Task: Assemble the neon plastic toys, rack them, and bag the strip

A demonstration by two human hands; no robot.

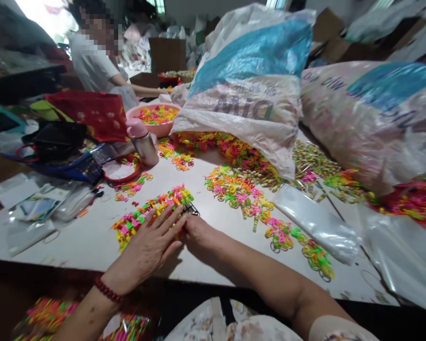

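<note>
Mottled pale cloth [202, 322] covers your lap; beyond, your left hand [152, 242] spreads flat over jagged, bright plastic pieces [135, 221] massed on the smooth white counter [85, 237]. Your right hand [200, 231] curls beside a black lattice [190, 209]; its grip I cannot tell.

Bunch of tiny plastic pieces [129, 223], crazy bright: green, hot pink, yellow and orange, packed tight in rows. Together they made a long slanted block, not a loose heap, and it lay near the near edge of the white bench [87, 237], left of the middle of the stretch you could see. Its left end sat closest to that edge, while the other end angled off right, toward the bench's far side. A black grid [190, 208] with thin bars poked out at that right end. Part of the block was covered up, so I couldn't tell if the pieces were slotted into the grid.
</note>
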